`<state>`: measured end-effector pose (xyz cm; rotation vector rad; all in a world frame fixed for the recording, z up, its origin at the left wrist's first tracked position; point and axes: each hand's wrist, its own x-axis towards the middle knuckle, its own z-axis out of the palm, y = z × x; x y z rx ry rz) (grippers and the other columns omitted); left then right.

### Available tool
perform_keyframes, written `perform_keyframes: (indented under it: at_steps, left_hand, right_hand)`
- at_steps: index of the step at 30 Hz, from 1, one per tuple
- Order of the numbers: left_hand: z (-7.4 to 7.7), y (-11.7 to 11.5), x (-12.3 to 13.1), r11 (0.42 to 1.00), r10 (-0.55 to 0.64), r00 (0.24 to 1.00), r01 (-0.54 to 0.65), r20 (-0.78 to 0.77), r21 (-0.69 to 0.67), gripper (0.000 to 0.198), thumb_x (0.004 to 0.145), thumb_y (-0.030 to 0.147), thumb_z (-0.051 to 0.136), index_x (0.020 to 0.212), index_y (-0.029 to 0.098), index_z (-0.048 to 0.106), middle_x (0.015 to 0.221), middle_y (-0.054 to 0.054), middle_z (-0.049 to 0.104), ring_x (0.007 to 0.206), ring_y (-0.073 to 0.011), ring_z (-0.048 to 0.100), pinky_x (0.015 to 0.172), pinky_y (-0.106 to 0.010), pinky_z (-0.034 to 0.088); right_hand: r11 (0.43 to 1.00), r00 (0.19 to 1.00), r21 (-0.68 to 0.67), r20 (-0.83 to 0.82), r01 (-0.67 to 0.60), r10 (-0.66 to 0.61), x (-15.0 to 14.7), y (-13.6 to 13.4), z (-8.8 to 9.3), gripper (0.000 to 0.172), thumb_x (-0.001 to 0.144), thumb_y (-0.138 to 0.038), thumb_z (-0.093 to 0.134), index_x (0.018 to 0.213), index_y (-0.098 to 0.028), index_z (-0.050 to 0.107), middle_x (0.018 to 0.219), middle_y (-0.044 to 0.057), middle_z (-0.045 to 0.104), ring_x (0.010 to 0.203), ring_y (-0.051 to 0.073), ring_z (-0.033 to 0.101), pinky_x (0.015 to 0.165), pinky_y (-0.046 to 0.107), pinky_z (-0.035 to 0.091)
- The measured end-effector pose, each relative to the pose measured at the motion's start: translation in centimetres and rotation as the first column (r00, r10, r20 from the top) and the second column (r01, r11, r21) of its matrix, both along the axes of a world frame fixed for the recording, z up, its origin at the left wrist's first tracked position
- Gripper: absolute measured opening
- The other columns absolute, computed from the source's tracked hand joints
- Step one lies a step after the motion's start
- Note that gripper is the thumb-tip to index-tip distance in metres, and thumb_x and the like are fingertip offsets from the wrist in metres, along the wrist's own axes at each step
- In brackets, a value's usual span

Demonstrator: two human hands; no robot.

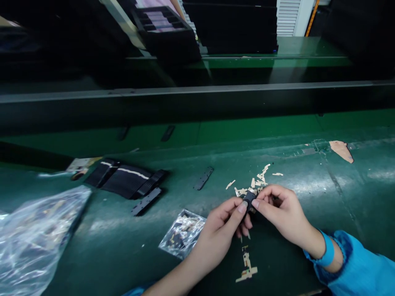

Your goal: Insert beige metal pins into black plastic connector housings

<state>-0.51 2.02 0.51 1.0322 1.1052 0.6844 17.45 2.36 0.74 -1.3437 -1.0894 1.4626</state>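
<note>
My left hand [220,222] is closed around a small black plastic part [249,196], with the thumb lying along it. From the other side, my right hand [285,211] pinches at the same part's right edge; what lies under those fingertips is hidden. Just beyond my fingers is a loose scatter of small cream-coloured flat pieces [261,176]. Nearer to me, below my left fingers, lies a thin cream strip piece with gold patches [247,267]. A small clear plastic bag of little parts [183,232] rests beside my left wrist.
A long black plate [203,178] lies left of the scatter. Farther left are a stack of black strips [126,176], another black plate [147,201] and a large clear bag [40,238]. A tan scrap [341,151] sits at right. A dark ledge [197,98] crosses behind the green bench.
</note>
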Motion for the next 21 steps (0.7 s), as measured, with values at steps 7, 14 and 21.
perform_keyframes:
  at_steps: [7, 14, 21]
  left_hand:
    - [-0.37, -0.03, -0.23, 0.998, -0.017, 0.998, 0.021, 0.064, -0.063, 0.05, 0.095, 0.062, 0.066, 0.075, 0.017, 0.061, 0.061, 0.003, 0.063, 0.05, -0.009, 0.054, 0.051, -0.019, 0.045]
    - [-0.61, -0.09, -0.35, 0.974, 0.04, 0.976, 0.009, 0.212, -0.226, 0.051, 0.086, 0.064, 0.078, 0.078, 0.016, 0.062, 0.056, 0.004, 0.062, 0.044, -0.0075, 0.048, 0.043, -0.017, 0.041]
    - [-0.61, 0.03, -0.21, 0.961, 0.075, 0.969, -0.008, 0.234, -0.276, 0.054, 0.083, 0.067, 0.079, 0.072, 0.017, 0.059, 0.05, 0.004, 0.058, 0.04, -0.0079, 0.046, 0.04, -0.017, 0.04]
  right_hand:
    - [0.999, 0.999, 0.02, -0.006, -0.037, 0.037, 0.26, 0.04, 0.11, 0.017, 0.082, -0.032, 0.077, 0.074, -0.02, 0.068, 0.06, -0.005, 0.05, 0.055, 0.012, 0.042, 0.052, 0.026, 0.034]
    - [0.996, 0.993, 0.091, 0.119, -0.005, -0.006, 0.39, -0.08, -0.13, 0.023, 0.081, -0.033, 0.08, 0.069, -0.019, 0.067, 0.062, -0.003, 0.056, 0.056, 0.012, 0.045, 0.052, 0.026, 0.035]
    - [0.99, 0.979, 0.058, 0.166, -0.129, 0.118, 0.53, -0.12, -0.24, 0.031, 0.079, -0.039, 0.086, 0.065, -0.019, 0.068, 0.062, -0.003, 0.058, 0.057, 0.011, 0.047, 0.052, 0.026, 0.035]
